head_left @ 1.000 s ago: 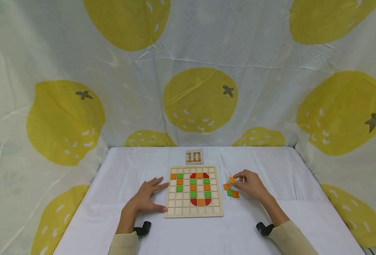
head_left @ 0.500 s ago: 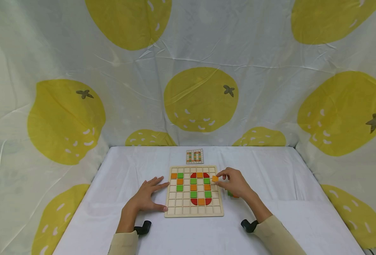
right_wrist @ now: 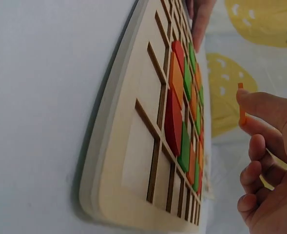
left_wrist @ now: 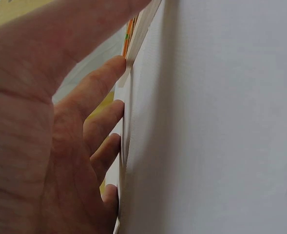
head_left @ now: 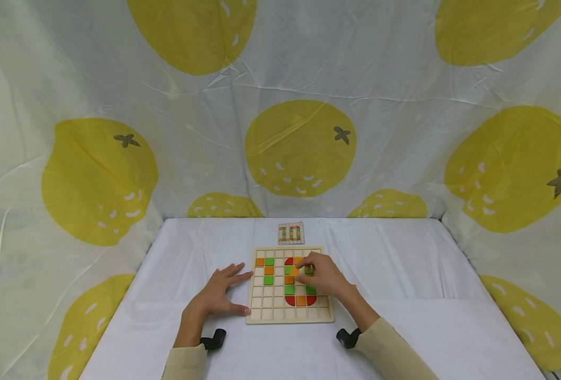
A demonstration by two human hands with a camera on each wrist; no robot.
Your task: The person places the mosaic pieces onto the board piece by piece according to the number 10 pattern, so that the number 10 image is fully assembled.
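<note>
A wooden grid board (head_left: pixel 264 314) lies on the white cloth, with red, green and orange tiles in its cells. Between thumb and forefinger, my right hand (head_left: pixel 325 274) pinches an orange square tile (right_wrist: pixel 242 105), held above the board's right half. That hand hides part of the tile pattern beneath it. At the board's left edge, my left hand (head_left: pixel 216 293) is spread, its thumb and forefinger touching the rim. The left wrist view shows those fingers (left_wrist: pixel 102 85) extended along the cloth beside the board.
Just behind the board lies a small pattern card (head_left: pixel 291 233). A loose orange tile (head_left: pixel 354 286) peeks out beyond my right wrist; other loose tiles there are hidden by the arm. A lemon-print cloth (head_left: pixel 299 148) hangs behind the table.
My right hand picked up an orange tile from the loose pile right of the board and carried it left over the board. The left hand stayed in place.
</note>
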